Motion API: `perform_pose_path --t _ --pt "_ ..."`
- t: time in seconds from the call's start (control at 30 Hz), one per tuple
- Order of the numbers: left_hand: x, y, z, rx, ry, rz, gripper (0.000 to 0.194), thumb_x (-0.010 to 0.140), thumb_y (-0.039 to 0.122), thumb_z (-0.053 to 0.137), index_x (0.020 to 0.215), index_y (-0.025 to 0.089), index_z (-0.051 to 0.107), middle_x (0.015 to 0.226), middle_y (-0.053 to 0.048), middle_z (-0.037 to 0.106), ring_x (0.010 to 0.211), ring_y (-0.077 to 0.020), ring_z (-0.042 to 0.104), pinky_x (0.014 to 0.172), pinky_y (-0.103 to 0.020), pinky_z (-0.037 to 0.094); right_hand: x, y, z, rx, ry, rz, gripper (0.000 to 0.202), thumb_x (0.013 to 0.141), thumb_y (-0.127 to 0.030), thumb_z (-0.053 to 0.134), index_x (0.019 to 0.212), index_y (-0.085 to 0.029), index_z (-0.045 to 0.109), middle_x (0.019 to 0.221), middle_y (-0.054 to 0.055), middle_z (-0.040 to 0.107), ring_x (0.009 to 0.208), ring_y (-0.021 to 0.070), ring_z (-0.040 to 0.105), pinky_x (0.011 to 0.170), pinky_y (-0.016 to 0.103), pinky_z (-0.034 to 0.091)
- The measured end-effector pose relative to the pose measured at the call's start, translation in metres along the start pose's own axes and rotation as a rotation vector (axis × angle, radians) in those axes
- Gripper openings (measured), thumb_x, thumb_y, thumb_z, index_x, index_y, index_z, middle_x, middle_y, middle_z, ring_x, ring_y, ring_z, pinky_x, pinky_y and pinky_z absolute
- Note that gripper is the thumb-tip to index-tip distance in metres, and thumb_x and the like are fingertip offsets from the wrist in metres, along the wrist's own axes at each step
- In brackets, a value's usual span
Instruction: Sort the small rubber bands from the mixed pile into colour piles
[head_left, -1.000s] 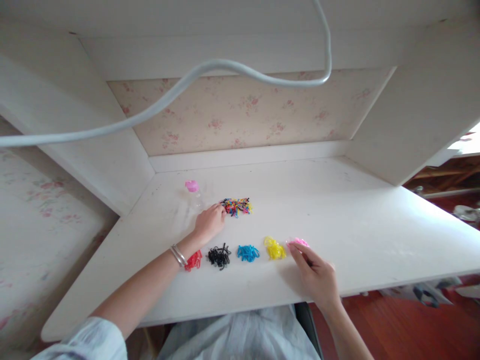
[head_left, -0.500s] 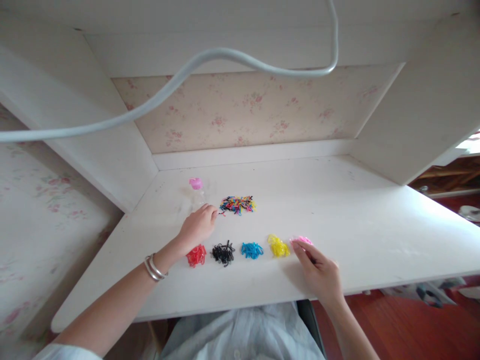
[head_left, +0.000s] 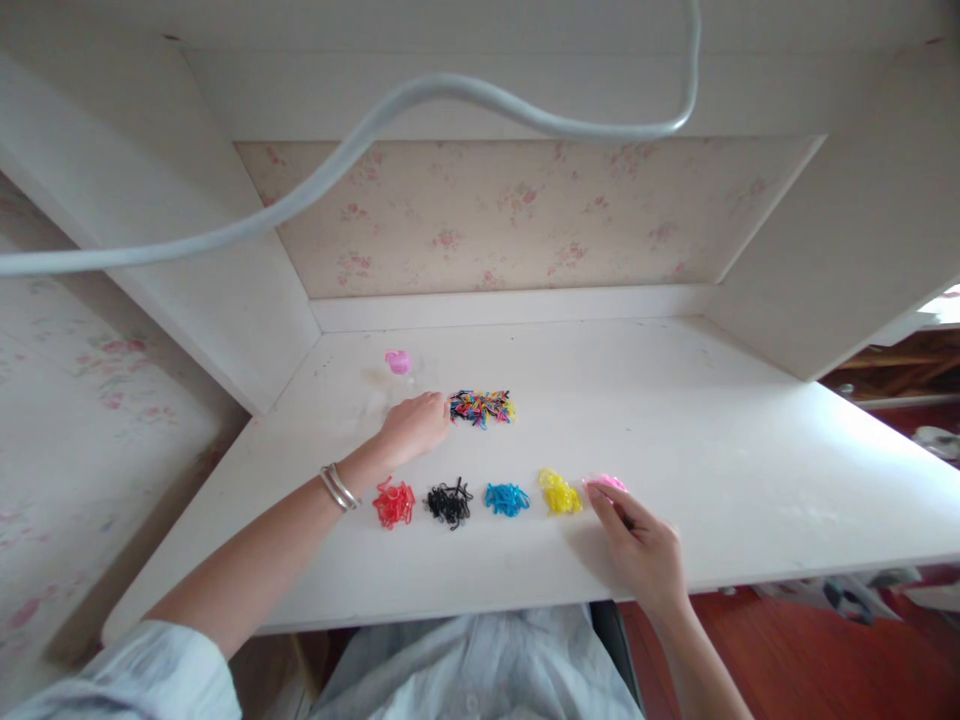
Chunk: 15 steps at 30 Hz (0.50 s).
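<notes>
A mixed pile of coloured bands (head_left: 482, 408) lies at the middle of the white table. My left hand (head_left: 418, 424) touches its left edge, fingers pressed together, with whatever is between them hidden. In front lie separate piles: red (head_left: 394, 503), black (head_left: 448, 503), blue (head_left: 506, 499), yellow (head_left: 559, 492) and pink bands (head_left: 607, 482). My right hand (head_left: 637, 545) is at the pink pile, thumb and finger closed at its near edge; I cannot make out what they pinch.
A clear container with a pink top (head_left: 398, 361) stands behind my left hand. A white cable (head_left: 465, 88) crosses the upper view. White side panels (head_left: 840, 220) and a low back ledge (head_left: 517, 306) bound the table (head_left: 750, 440).
My left hand has moved right, up to the left edge of the mixed pile. My right hand has stayed at the pink pile. The view has shifted slightly.
</notes>
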<state>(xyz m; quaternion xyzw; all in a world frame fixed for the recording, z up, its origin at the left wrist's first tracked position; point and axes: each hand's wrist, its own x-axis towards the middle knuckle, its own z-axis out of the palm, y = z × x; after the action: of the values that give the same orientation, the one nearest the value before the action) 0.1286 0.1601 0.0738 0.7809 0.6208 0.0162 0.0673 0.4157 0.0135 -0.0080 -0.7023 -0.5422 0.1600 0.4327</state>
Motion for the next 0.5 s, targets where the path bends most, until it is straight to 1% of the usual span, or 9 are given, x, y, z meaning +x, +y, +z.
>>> perform_pose_path --t 0.13,0.23,0.33,0.43,0.5 --pt "0.016 0.005 0.002 -0.018 -0.016 -0.013 0.038 0.090 0.037 0.032 0.092 0.016 0.064 0.095 -0.014 0.069 0.086 -0.0237 0.065 0.074 -0.032 0.046 0.000 -0.001 -0.001 -0.009 0.001 -0.012 0.035 0.081 -0.046 0.056 0.094 -0.018 0.074 0.073 0.003 0.071 0.065 0.0135 0.064 0.056 0.016 0.047" --pt "0.019 0.003 0.002 -0.045 -0.009 0.000 0.038 0.090 0.037 0.033 0.088 0.017 0.066 0.094 -0.013 0.069 0.085 -0.0237 0.065 0.074 -0.032 0.046 0.000 -0.001 -0.001 -0.008 -0.010 -0.005 0.036 0.082 -0.046 0.055 0.093 -0.018 0.074 0.073 0.002 0.070 0.062 0.0125 0.063 0.056 0.016 0.047" --pt "0.011 0.000 -0.001 -0.095 -0.001 0.064 0.039 0.090 0.036 0.031 0.088 0.019 0.067 0.097 -0.010 0.068 0.088 -0.0223 0.063 0.076 -0.032 0.045 -0.001 -0.001 -0.001 0.003 -0.007 -0.007 0.036 0.082 -0.046 0.055 0.094 -0.019 0.074 0.073 0.002 0.070 0.060 0.0118 0.061 0.055 0.017 0.047" --pt "-0.007 -0.003 -0.006 -0.171 -0.029 0.182 0.036 0.090 0.034 0.035 0.088 0.021 0.068 0.096 -0.006 0.069 0.087 -0.0179 0.062 0.077 -0.027 0.044 -0.001 0.000 0.000 0.009 0.004 -0.010 0.036 0.081 -0.046 0.055 0.094 -0.018 0.074 0.070 0.002 0.069 0.057 0.0117 0.060 0.054 0.017 0.046" --pt "-0.021 -0.006 -0.007 -0.217 -0.065 0.261 0.034 0.089 0.034 0.037 0.089 0.021 0.069 0.093 -0.004 0.068 0.083 -0.0153 0.061 0.075 -0.023 0.044 -0.001 0.000 0.000 0.011 0.007 -0.011 0.036 0.081 -0.046 0.055 0.093 -0.018 0.074 0.070 0.002 0.069 0.059 0.0121 0.061 0.055 0.017 0.047"
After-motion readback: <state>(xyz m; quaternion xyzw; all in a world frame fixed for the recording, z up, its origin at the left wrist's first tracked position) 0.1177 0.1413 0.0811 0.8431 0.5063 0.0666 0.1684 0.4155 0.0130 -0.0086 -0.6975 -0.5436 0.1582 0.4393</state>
